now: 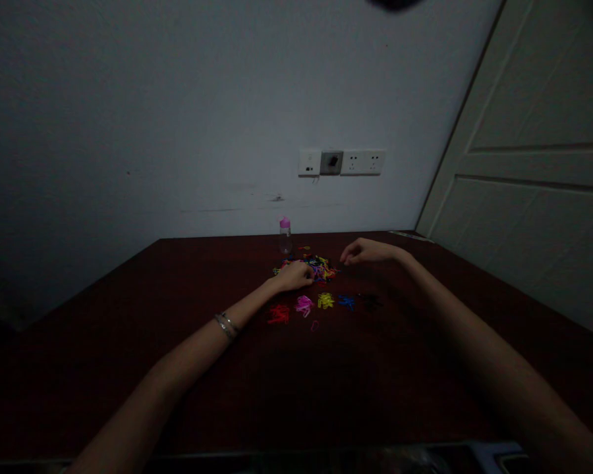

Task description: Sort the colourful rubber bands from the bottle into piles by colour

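A mixed heap of small coloured plastic pins (pixel 321 266), shaped like stitch markers, lies toward the back of the table. My left hand (pixel 295 275) rests on the heap's near left side, its fingers bent down into the pins; what they grip is hidden. Just right of the heap, my right hand (pixel 370 250) is held with fingers curled and tips close together; anything in them is too small to make out. Nearer me lie sorted groups: red pins (pixel 279 314), pink pins (pixel 304 304), yellow pins (pixel 325 300), blue pins (pixel 346 301) and black pins (pixel 370 301).
A clear bottle with a pink cap (pixel 285 224) stands behind the heap. One loose pin (pixel 315 325) lies in front of the groups on the dark red table (pixel 296 388). Wall sockets (pixel 362 162) are above the table; a pale door (pixel 534 164) is at the right.
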The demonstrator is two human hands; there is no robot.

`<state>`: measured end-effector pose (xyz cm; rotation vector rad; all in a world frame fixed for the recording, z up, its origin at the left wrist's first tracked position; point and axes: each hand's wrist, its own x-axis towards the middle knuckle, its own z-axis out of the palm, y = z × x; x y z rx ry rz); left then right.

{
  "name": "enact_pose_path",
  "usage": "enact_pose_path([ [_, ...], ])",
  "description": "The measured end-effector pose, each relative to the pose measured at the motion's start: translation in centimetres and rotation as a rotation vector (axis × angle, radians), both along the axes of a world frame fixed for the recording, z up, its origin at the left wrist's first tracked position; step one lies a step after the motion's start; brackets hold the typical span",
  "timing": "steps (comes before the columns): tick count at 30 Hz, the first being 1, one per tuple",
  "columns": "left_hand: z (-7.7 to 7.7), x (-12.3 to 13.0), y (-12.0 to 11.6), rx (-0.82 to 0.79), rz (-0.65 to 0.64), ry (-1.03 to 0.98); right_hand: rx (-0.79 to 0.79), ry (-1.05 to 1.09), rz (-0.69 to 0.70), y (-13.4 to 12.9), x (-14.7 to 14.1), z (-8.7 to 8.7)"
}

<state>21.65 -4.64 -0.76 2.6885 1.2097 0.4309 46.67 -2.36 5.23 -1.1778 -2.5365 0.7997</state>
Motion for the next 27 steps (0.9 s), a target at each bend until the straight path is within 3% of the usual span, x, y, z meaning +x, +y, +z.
enact_pose_path([
  [10, 0.6, 0.3, -0.9, 0.031, -0.014, -0.01, 0.039, -0.049, 0.01, 0.8, -2.5, -1.9],
  [20, 1.5, 4.1, -3.1, -0.095, -0.306, -0.094, 0.064, -0.075, 0.053, 0.0, -2.2, -4.2],
  [27, 1.1, 5.4, -3.8, -0.122, -0.358, -0.021, 0.054, -0.088, 0.047, -0.6, -2.4, -3.9],
])
